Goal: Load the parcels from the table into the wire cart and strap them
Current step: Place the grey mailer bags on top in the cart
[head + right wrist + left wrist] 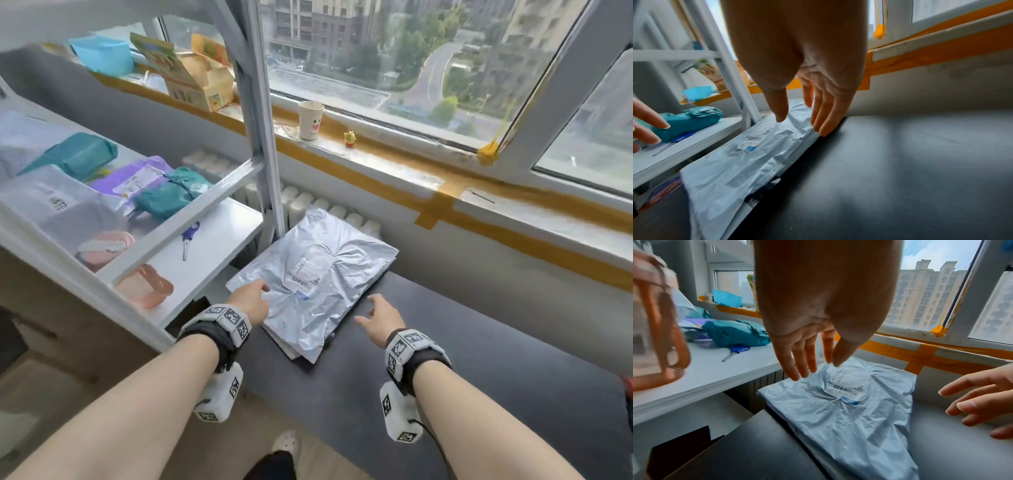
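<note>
- Your left hand (251, 299) reaches over the near left corner of the silver-grey parcel (315, 274), fingers straight and spread, holding nothing; in the left wrist view the fingertips (803, 369) hang above the wrinkled plastic near its label, and whether they touch it you cannot tell.
- Your right hand (378, 318) is at the parcel's right edge, open wide with thumb splayed and fingers relaxed; it grips nothing.
- In the right wrist view your right fingertips (823, 128) come down just where the parcel's edge meets the dark table (496, 342), with the thumb over the plastic.
- The parcel lies flat on the dark table, at its far left end, just below the window sill (376, 161) and close beside the white shelf unit (205, 250).
- It sits between your two hands, skewed to the table edge, with a white shipping label (308, 270) facing up at its middle.
- Under its near corner, edges of other flat packets (291, 353) show, so it tops a small stack.
- On the white shelf to your left lie teal parcels (171, 195), a purple parcel (137, 178) and blue-handled scissors (188, 238).
- A paper cup (310, 120) with a smiling face and a small yellow figurine (350, 138) stand on the sill.
</note>
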Tool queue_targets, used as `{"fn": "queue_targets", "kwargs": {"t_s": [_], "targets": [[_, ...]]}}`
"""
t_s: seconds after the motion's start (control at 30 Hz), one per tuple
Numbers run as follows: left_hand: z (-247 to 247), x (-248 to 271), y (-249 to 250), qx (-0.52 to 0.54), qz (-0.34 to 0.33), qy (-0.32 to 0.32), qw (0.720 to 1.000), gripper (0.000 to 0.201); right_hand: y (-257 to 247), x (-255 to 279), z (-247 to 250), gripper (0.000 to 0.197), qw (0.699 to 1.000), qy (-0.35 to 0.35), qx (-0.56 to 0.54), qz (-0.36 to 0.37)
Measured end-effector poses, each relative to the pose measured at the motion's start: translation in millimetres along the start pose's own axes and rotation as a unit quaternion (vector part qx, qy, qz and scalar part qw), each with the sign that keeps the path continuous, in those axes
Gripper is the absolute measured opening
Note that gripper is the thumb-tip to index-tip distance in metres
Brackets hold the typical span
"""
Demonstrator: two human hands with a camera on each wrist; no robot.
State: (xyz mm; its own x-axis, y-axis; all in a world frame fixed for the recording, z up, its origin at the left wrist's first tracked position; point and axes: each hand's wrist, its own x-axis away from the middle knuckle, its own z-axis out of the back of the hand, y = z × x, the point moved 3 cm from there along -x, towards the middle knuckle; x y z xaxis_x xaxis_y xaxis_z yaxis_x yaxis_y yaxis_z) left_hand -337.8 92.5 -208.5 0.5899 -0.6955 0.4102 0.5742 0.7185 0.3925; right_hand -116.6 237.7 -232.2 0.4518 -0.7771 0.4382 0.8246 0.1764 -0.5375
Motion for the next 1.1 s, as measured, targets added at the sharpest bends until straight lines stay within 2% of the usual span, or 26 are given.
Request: {"fn": "queue_targets", "kwargs": {"t_s": [0.2,0.37,0.47,0.6,0.73,0.9,1.0,1.1], "targets": [[3.2,-76.7,-13.7,0.023,-0.013,-0.03,0.999,0.036,-7.3,-52.4,-28.7,0.071,0.986,0.04,-0.133,-0.089],[5.5,-119.1,-26.4,0.02,-0.011,-0.065,0.998,0.036,-6.9,-74.3,-43.1,0.073,0.961,0.089,-0.214,-0.149],[8.6,-134.6,-26.6,0.026,-0.011,-0.073,0.997,0.034,-1.0,-79.8,-44.8,0.064,0.949,0.129,-0.233,-0.169],[11.9,-144.8,-23.0,0.057,-0.009,-0.081,0.995,0.033,12.1,-82.7,-41.1,0.04,0.941,0.144,-0.243,-0.187],[12.3,-152.1,-17.8,0.069,-0.005,-0.095,0.993,0.036,31.5,-75.3,-29.8,0.034,0.935,0.166,-0.242,-0.197],[-0.6,-158.4,-7.8,0.088,-0.017,-0.116,0.989,0.044,51.0,-62.9,-20.3,0.033,0.923,0.148,-0.285,-0.213],[-8.3,-162.5,-1.0,0.137,-0.011,-0.133,0.982,0.046,48.6,-55.3,-20.4,0.042,0.909,0.11,-0.346,-0.203],[-11.9,-168.8,2.4,0.16,-0.007,-0.14,0.977,0.046,47.6,-50.1,-21.8,0.046,0.904,0.105,-0.369,-0.188]]}}
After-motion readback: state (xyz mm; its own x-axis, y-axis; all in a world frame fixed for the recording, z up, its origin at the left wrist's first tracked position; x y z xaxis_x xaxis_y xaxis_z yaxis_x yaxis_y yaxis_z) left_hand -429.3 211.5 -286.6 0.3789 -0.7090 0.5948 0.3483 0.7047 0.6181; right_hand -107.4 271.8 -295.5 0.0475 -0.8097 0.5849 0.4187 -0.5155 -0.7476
